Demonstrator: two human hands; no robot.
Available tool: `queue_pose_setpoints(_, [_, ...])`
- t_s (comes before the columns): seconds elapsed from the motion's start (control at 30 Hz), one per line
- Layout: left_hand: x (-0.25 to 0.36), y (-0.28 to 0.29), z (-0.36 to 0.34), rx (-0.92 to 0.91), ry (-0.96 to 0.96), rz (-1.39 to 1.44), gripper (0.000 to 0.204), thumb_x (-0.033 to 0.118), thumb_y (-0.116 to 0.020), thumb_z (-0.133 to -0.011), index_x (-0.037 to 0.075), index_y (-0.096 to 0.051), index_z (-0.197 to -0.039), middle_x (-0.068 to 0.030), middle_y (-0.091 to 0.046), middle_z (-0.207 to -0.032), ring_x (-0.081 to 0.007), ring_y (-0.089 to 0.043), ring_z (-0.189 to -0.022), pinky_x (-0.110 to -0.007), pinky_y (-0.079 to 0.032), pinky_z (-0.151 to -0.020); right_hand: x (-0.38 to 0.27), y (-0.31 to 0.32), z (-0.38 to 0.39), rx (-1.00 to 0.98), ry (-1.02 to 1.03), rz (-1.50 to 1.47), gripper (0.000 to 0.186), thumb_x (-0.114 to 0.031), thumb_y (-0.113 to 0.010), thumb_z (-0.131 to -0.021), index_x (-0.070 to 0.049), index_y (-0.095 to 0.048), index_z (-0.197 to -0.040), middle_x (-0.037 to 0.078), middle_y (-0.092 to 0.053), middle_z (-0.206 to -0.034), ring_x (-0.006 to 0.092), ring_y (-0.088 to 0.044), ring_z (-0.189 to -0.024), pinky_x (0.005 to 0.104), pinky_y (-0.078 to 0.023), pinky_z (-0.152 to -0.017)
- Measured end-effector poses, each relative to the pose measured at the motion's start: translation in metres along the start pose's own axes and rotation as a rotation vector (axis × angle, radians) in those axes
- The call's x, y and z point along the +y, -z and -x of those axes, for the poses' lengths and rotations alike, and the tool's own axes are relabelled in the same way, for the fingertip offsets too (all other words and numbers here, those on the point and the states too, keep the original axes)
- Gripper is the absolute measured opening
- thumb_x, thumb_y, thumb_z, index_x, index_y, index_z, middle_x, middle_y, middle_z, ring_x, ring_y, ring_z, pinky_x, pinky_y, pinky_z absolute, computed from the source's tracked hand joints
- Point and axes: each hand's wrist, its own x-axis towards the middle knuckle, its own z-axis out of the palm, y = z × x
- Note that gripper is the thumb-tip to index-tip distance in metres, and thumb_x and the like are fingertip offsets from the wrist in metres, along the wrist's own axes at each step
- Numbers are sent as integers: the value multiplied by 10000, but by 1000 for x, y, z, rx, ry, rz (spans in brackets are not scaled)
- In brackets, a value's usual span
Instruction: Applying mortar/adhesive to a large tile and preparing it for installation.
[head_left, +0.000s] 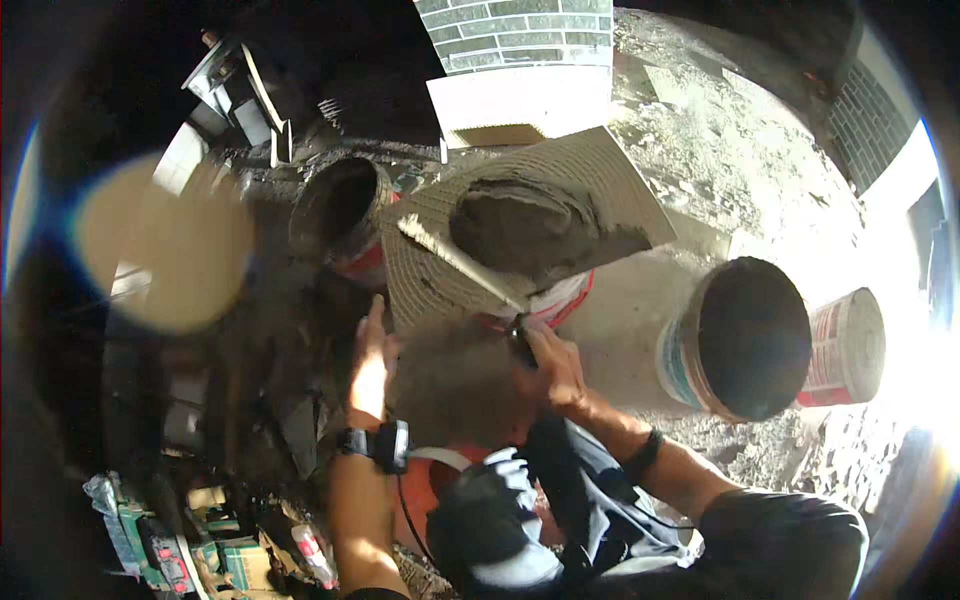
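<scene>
My right hand [560, 368] is closed round the dark handle of a trowel [462, 262]. Its blade, seen as a narrow strip coated in pale mortar, reaches up and left across a square board [625, 185]. Combed ridges of mortar cover the board, and a thick grey mound of mortar [520, 228] sits in its middle. Beneath the board shows part of a red and white bucket [568, 298]. My left hand [372, 350] is beside the board's near left corner, fingers stretched upward; whether it touches the board I cannot tell. A blurred grey-brown surface lies between my hands.
A dark-mouthed bucket [345, 205] stands left of the board. To the right are an open bucket [752, 340] and a white and red bucket [850, 345] on its side. Cartons and a bottle [312, 555] lie lower left. A tiled pillar [520, 40] rises at the back.
</scene>
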Motion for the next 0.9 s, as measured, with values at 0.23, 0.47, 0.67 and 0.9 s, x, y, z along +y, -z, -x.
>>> queue_pose_setpoints(0.23, [32, -158, 64, -260, 106, 457, 651, 590, -556, -954, 57, -533, -1326, -124, -660, -1215, -218, -699, -953, -358, -585, -663, 82, 33, 32, -62, -111, 285, 379, -55, -725, -751, -3, -591, -1102, 208, -649, -1060, 426, -667, -878, 483, -559, -717])
queue_pose_setpoints(0.47, [36, -158, 114, -269, 210, 478, 686, 579, -513, -983, 48, -464, -1413, -161, -624, -1313, -310, -649, -1147, -487, -536, -935, 129, 9, 66, -143, -329, 498, 423, -148, -663, -821, 16, -569, -1200, 246, -603, -1148, 410, -630, -986, 469, -553, -773])
queue_pose_setpoints(0.67, [21, -151, 111, -377, 224, 567, 800, 601, -510, -980, 19, -338, -1500, -242, -505, -1428, -351, -588, -1240, -501, -510, -979, 175, 47, 159, -509, -461, 670, 506, -209, -613, -860, 34, -523, -1294, 282, -590, -1265, 412, -654, -970, 509, -556, -773])
queue_pose_setpoints(0.9, [-43, -46, 92, -198, 62, 323, 522, 433, -599, -984, -17, -532, -1240, -228, -680, -1045, -367, -699, -923, -462, -593, -772, 208, 127, 280, -344, -246, 531, 298, -183, -613, -875, -48, -641, -1139, 213, -659, -1054, 418, -659, -886, 501, -546, -730])
